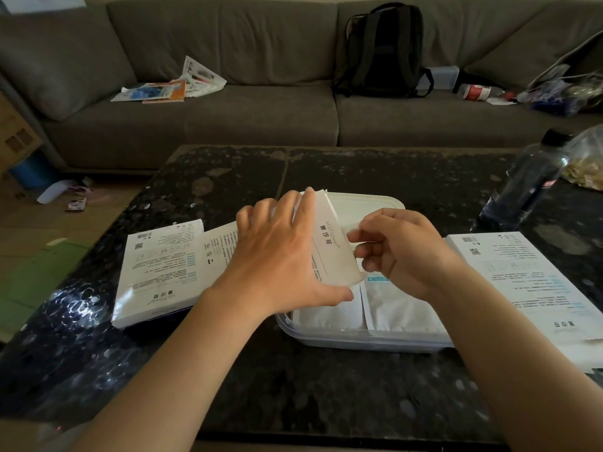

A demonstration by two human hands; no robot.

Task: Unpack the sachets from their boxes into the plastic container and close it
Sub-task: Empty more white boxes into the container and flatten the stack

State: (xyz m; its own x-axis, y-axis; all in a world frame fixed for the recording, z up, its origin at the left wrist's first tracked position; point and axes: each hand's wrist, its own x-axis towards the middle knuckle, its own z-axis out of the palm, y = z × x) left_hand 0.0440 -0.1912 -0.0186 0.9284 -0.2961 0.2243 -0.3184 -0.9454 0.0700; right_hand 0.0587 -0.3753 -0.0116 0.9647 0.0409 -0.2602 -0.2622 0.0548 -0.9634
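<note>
Left grip (pixel 277 256) holds white, black-lettered box (pixel 331 246)

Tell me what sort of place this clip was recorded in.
Most likely a home living room: a grey sectional sofa with a black backpack on its seat, and a low, dark speckled coffee table in front of it.

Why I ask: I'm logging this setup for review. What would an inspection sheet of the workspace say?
Surface: dark speckled stone table, worn at the far side.
Job's things: plastic container holding white sachets; held box above it; left box and right box lying flat.
Clutter: water bottle, bag of food.
Hands: left hand grips the held box; right hand pinches a white piece at its end.
Cables: nothing seen.
Surroundings: grey sofa with backpack and papers.
</note>
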